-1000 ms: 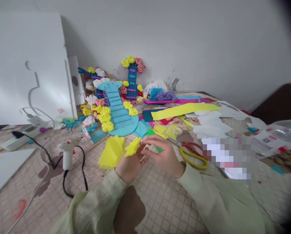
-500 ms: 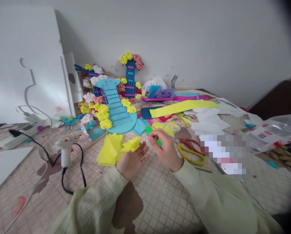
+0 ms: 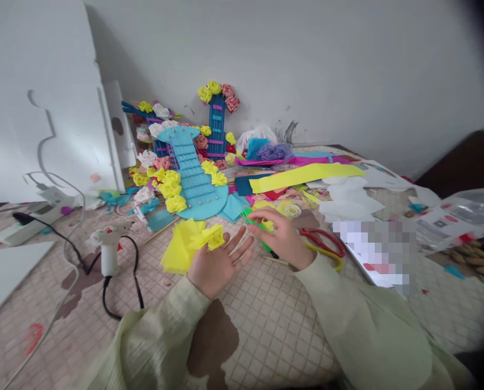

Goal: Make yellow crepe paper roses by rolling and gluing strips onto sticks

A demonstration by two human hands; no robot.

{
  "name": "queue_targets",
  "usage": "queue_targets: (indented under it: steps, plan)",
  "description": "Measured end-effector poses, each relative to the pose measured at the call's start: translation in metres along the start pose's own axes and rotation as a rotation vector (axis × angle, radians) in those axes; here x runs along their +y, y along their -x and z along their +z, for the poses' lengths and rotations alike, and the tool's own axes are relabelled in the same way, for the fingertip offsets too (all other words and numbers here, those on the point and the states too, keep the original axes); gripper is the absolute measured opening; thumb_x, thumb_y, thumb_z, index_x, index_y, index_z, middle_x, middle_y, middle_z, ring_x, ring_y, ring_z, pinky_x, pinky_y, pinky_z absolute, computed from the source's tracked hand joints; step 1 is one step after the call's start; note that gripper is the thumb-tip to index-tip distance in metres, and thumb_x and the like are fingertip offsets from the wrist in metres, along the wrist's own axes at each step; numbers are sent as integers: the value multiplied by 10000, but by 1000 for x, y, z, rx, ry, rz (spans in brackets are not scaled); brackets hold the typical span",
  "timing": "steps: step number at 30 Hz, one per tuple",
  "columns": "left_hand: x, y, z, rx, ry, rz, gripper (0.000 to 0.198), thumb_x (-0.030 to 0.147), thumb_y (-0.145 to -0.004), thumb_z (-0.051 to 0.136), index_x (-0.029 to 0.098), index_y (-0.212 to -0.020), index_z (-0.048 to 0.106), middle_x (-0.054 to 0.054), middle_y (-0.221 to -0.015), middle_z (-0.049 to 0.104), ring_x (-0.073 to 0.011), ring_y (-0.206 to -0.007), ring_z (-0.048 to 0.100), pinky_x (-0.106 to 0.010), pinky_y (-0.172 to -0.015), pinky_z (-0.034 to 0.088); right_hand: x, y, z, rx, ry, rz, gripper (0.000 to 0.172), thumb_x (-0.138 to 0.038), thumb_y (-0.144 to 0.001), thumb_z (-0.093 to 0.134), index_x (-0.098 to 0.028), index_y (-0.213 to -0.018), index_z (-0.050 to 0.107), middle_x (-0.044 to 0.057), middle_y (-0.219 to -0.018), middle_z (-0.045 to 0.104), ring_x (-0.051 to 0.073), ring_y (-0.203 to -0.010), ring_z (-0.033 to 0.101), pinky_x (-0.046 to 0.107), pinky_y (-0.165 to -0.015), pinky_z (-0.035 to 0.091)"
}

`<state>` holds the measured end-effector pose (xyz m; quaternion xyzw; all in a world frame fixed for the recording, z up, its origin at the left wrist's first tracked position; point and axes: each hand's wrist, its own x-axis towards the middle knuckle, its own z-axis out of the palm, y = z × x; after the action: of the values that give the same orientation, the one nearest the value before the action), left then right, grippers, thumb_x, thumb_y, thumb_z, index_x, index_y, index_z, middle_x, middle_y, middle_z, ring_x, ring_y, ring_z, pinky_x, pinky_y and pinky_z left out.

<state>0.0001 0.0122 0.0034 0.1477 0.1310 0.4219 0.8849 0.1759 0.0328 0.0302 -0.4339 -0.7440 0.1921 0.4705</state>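
Observation:
My left hand [image 3: 215,262] lies palm up over the tiled table, fingers stretched out, with a small folded yellow paper flower [image 3: 210,236] resting at its thumb and fingertips. Just to its right my right hand [image 3: 280,236] is closed around a thin green tool [image 3: 259,230] whose dark tip points down toward the table. A loose stack of yellow paper squares [image 3: 181,246] sits directly behind the left hand.
A glue gun [image 3: 107,252] with a black cord stands at the left, near a white power strip [image 3: 26,223]. Red and yellow scissors [image 3: 325,245] lie right of my right hand. A blue guitar-shaped craft [image 3: 193,176] with paper roses stands behind, amid coloured paper sheets [image 3: 302,176].
My left hand has opened out flat with the yellow flower on it. My right hand has shifted slightly right and tilted the green tool downward. The view has drifted a little.

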Motion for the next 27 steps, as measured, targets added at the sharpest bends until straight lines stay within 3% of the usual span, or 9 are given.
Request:
queue_targets:
  steps: [3, 6, 12, 15, 18, 21, 24, 27]
  plan:
    - [-1, 0, 0, -6, -27, 24, 228, 413, -710, 552, 192, -762, 583, -41, -1134, 535, -266, -1141, 433, -396, -934, 323, -13, 5, 10, -84, 24, -119, 223, -368, -715, 630, -208, -870, 640, 60, -949, 602, 199, -930, 521, 371, -853, 388]
    - [-3, 0, 2, 31, -84, 56, 218, 409, -687, 579, 211, -778, 590, -31, -1006, 578, -261, -1087, 469, -380, -882, 359, -18, 11, 23, -98, 95, -126, 304, -424, -613, 702, -225, -839, 659, 56, -980, 602, 230, -951, 494, 419, -852, 371]
    - [-6, 0, 4, 85, -113, 98, 201, 409, -702, 546, 220, -769, 568, -10, -836, 575, -179, -920, 536, -318, -836, 389, -20, 14, 38, -44, 141, -87, 59, -254, -738, 623, -235, -698, 662, 29, -936, 633, 221, -938, 490, 421, -825, 369]
    - [-4, 1, 4, 34, -25, 64, 242, 445, -715, 521, 206, -736, 550, -38, -995, 581, -202, -1066, 489, -359, -928, 342, -11, 8, 25, 49, 140, -64, 102, -219, -783, 563, -221, -734, 652, 33, -850, 651, 206, -882, 523, 391, -817, 386]
    - [-2, 3, 7, -13, 13, 43, 251, 442, -711, 536, 191, -718, 541, -54, -1239, 479, -255, -1233, 345, -408, -996, 272, 3, 1, 7, 198, 132, -26, 136, -250, -809, 520, -196, -778, 641, 51, -825, 648, 193, -843, 548, 357, -802, 412]
    - [0, 6, 9, -32, 16, 35, 235, 424, -704, 560, 191, -729, 544, -51, -1300, 429, -276, -1263, 300, -424, -1014, 249, 13, -2, -5, 287, 148, 27, 164, -282, -820, 493, -186, -799, 624, 61, -843, 644, 198, -854, 559, 354, -805, 417]
    - [1, 7, 11, -37, 2, 40, 232, 424, -702, 568, 195, -731, 546, -48, -1310, 421, -275, -1266, 296, -429, -1018, 243, 13, -3, -9, 300, 149, 77, 178, -305, -818, 488, -184, -774, 611, 52, -819, 646, 193, -832, 570, 331, -787, 416]
    - [2, 6, 9, -35, -1, 56, 239, 432, -701, 564, 194, -727, 558, -48, -1301, 433, -269, -1266, 297, -424, -1016, 248, 3, 0, -6, 196, 56, 140, 247, -315, -847, 434, -180, -704, 582, 24, -723, 627, 163, -737, 575, 287, -713, 420]
